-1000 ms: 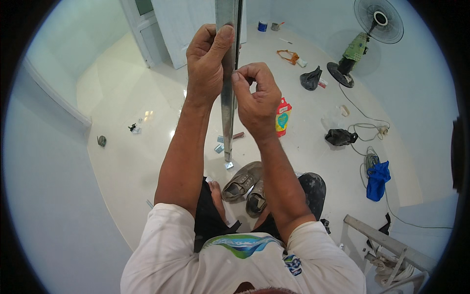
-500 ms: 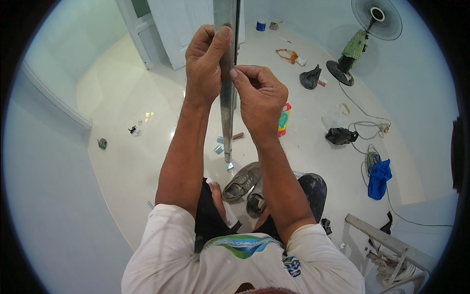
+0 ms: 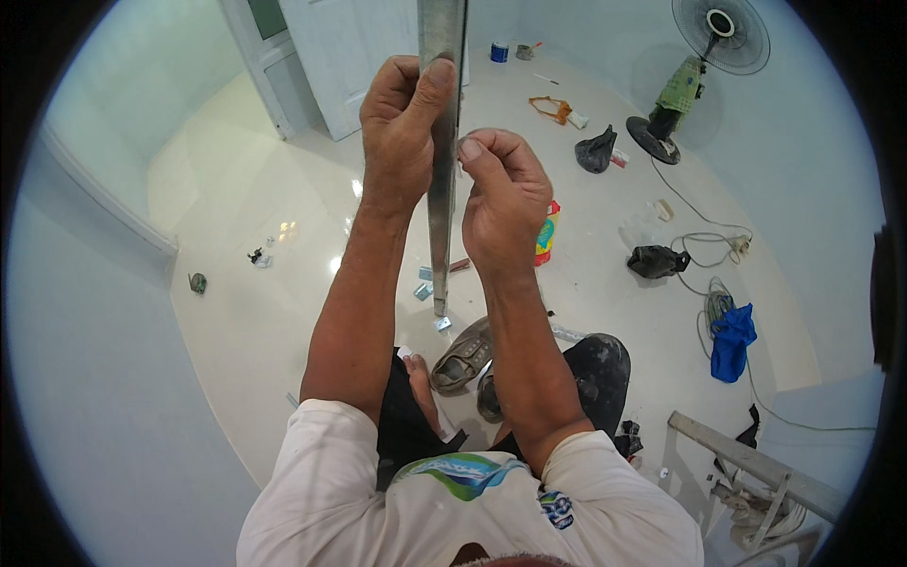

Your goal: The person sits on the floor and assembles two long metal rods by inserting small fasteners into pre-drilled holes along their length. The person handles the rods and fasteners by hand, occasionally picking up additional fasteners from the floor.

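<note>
Head view: gripping the metal bar point(image 3: 441, 227) ahead of the torso point(image 3: 444, 520) with the left hand point(image 3: 397, 137), likely for steadiness; pinching just beside its edge with the right hand point(image 3: 508, 194), unclear on what, if anything.

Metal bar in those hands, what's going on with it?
A person's left hand grips the long metal bar. The right hand is close beside it, thumb and forefinger together; whether they pinch anything is too small to tell. Small shiny pieces lie on the floor near the bar's lower end.
</note>
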`<move>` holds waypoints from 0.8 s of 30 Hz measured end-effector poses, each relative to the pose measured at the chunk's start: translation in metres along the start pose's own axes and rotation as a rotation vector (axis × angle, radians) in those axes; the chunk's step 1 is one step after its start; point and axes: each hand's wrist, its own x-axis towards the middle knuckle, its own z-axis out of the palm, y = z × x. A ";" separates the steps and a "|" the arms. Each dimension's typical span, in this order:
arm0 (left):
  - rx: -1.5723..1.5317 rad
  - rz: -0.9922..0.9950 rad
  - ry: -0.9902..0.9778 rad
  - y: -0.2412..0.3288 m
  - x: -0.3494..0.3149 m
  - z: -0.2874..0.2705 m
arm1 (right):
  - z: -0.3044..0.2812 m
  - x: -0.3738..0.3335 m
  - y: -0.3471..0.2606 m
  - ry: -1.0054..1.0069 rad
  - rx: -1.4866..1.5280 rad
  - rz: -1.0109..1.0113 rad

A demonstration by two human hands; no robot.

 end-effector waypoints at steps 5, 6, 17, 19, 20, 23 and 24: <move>-0.127 0.006 0.064 0.006 0.008 -0.014 | 0.025 0.009 -0.012 -0.077 -0.533 -0.369; -0.157 0.021 0.094 0.006 0.005 -0.015 | 0.023 0.011 -0.010 0.006 -0.616 -0.383; -0.148 0.015 0.034 0.008 0.003 -0.012 | 0.015 0.010 0.012 0.029 -0.756 -0.300; -0.148 0.018 0.009 0.007 0.005 -0.017 | 0.017 0.007 0.014 0.023 -0.856 -0.379; -0.134 0.019 0.002 0.006 0.004 -0.019 | 0.017 0.006 0.014 0.021 -0.907 -0.419; -0.081 0.021 -0.004 0.005 0.004 -0.020 | 0.013 0.005 0.019 0.018 -0.947 -0.444; -0.064 0.019 0.007 0.004 0.003 -0.018 | 0.010 0.005 0.020 0.005 -0.907 -0.439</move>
